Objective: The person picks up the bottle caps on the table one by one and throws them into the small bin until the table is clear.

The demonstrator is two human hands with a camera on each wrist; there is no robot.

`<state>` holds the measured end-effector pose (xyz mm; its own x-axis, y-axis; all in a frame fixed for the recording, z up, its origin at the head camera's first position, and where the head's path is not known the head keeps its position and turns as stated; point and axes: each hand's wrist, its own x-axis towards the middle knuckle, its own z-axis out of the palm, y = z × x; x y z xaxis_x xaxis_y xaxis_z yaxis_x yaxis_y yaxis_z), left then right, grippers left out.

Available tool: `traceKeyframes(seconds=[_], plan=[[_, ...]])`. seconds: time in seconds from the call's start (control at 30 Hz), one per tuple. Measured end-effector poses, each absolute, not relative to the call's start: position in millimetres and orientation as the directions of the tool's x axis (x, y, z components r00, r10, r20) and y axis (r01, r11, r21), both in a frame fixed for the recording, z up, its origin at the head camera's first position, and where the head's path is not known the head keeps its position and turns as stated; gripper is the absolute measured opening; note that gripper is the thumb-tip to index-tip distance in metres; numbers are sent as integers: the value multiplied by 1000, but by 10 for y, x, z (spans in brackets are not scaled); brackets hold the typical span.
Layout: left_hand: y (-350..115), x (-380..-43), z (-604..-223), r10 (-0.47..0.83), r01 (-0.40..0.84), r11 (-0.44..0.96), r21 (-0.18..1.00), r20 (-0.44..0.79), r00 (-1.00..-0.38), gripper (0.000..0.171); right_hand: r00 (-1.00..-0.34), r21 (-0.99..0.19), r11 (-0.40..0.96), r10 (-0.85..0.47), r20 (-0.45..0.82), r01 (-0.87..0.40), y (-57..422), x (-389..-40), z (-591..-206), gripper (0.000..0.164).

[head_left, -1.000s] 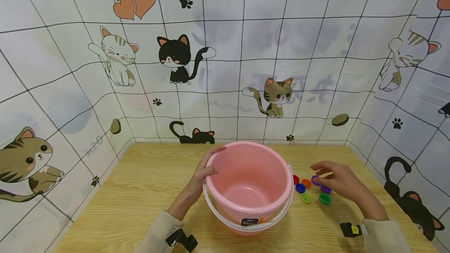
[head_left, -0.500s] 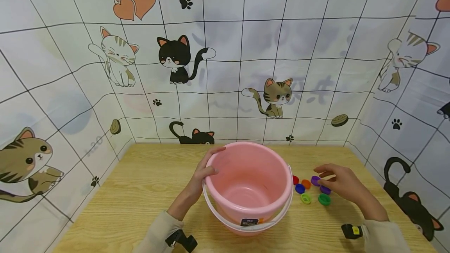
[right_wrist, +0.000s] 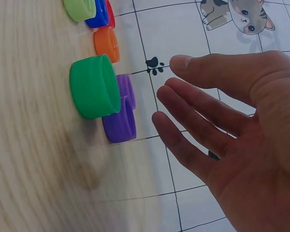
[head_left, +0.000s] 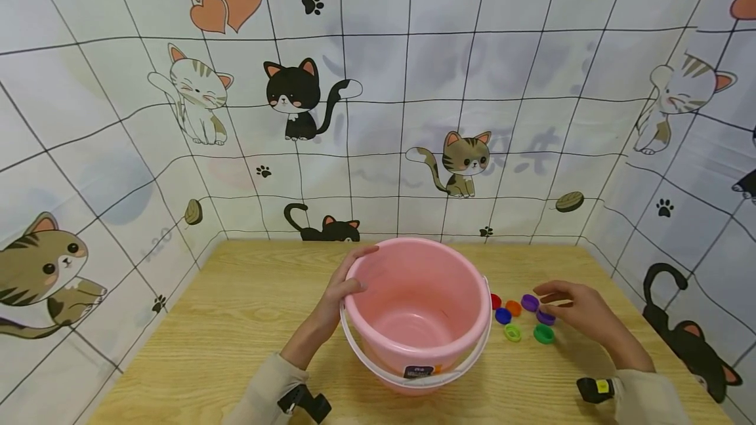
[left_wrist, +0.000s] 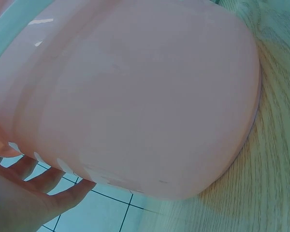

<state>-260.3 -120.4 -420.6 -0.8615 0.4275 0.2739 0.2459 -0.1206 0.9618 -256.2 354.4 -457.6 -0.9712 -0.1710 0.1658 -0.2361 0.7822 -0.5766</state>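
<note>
The right wrist view shows what the head view leaves doubtful: the right hand (right_wrist: 251, 140) holds nothing, its fingers loosely bent and a little apart, the thumb held off from them. From above, its fingertips seem to reach the lower purple cap (head_left: 546, 317); from the wrist, a gap separates them. That view also gives the depth of the green cap (right_wrist: 95, 87), which looks like a flat disc from the head. Only the left wrist view shows the left hand's (head_left: 333, 294) fingers slightly spread against the outer wall of the pink bucket (head_left: 416, 300); the head view shows its thumb hooked inside the rim, so the hand grips it.

Compared with a second ago, the right hand has drawn slightly away, baring more of the upper purple cap (head_left: 529, 302). The bucket stays upright on the tabletop (head_left: 236, 333), left of the caps.

The bucket is smooth, glossy plastic, round, with a thick lip and a white handle (head_left: 418, 382) hanging down in front. Orange (head_left: 513, 308), blue (head_left: 503, 316), red (head_left: 495, 301) and lime (head_left: 512, 332) caps lie nearby on the pale wood grain.
</note>
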Motion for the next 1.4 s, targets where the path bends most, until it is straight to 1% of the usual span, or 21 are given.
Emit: traceKeyframes(seconds=[0.47, 0.6, 0.83, 1.23, 1.3, 1.4], plan=[[-1209, -2626, -4222, 419, 246, -110, 963, 269, -867, 73, -981, -661, 725, -158, 111, -191, 3646, -2609, -4734, 29], [-1210, -2615, -4215, 415, 242, -111, 964, 266, -870, 73, -977, -671, 710, -154, 147, -213, 3682, -2626, -4774, 28], [-1206, -2623, -4208, 417, 254, -101, 962, 272, -867, 73, -963, -723, 637, -166, 211, -268, 3756, -2606, -4887, 30], [-1207, -2620, -4221, 422, 246, -108, 963, 268, -866, 72, -946, -679, 664, -158, 283, -313, 3782, -2619, -4971, 28], [-1208, -2622, -4223, 421, 247, -105, 963, 268, -866, 72, -949, -679, 667, -153, 277, -306, 3778, -2620, -4973, 28], [-1209, -2627, -4228, 419, 246, -103, 964, 267, -868, 73, -962, -687, 675, -157, 223, -269, 3781, -2621, -4972, 31]])
